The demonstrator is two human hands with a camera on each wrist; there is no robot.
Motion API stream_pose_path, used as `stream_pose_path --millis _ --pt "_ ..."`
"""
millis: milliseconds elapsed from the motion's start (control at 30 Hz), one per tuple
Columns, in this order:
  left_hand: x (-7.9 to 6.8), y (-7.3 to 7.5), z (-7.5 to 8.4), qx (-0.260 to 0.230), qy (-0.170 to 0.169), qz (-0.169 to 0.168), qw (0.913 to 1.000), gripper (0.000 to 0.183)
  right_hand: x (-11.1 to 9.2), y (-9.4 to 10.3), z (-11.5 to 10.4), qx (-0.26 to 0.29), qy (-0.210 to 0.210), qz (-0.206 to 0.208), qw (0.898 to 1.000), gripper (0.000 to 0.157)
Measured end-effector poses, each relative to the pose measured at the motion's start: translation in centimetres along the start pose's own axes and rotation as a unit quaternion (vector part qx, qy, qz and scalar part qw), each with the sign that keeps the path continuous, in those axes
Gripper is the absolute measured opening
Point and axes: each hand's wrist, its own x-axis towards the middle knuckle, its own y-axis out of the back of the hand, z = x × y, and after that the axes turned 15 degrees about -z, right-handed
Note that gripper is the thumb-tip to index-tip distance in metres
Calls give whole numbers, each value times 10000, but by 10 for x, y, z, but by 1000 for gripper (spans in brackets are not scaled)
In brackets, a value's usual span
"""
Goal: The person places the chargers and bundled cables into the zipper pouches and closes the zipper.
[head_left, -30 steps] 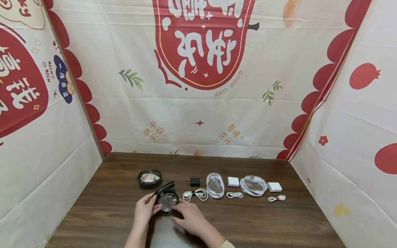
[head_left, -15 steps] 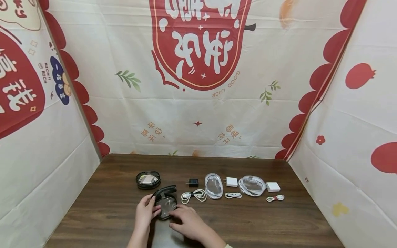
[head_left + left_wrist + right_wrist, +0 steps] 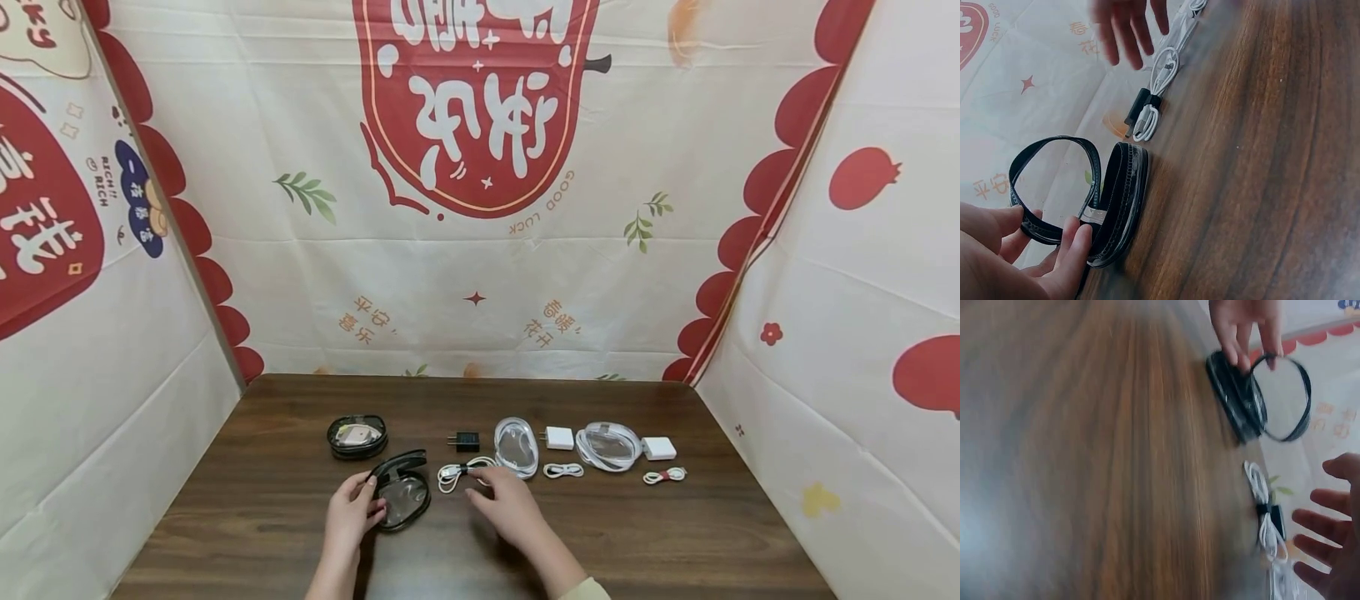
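Note:
My left hand (image 3: 351, 510) pinches the raised lid of a small clear zip pouch (image 3: 406, 502) with black trim, which stands unzipped on the table. In the left wrist view, thumb and fingers clasp the lid's black rim (image 3: 1054, 139), and the pouch body (image 3: 1127, 206) sits beside it. My right hand (image 3: 510, 507) hovers over a coiled white charging cable (image 3: 450, 477) with a black tie, covering part of it in the head view. The right wrist view shows the right fingers (image 3: 1319, 526) spread and apart from the cable, holding nothing.
A black plug adapter (image 3: 468, 442) lies behind the cable. Farther left stands a zipped black-trimmed pouch (image 3: 357, 450) with a charger inside. Rightward are two white-trimmed pouches (image 3: 516, 446), white adapters (image 3: 559, 438) and two smaller coiled cables (image 3: 563, 471). A cloth wall (image 3: 480, 333) borders the back.
My right hand has left the black-trimmed pouch and moved right, over the white cable. The left hand keeps hold of the pouch, whose lid has tilted farther back.

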Motion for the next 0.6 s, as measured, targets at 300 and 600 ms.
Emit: stream_pose_path --millis 300,600 --pt "-3 3 0 -40 -12 -18 10000 32 17 4 23 -2275 249 432 9725 35" --pt "-4 2 1 6 -55 -37 10000 31 32 -2 30 -3085 182 44 9510 32"
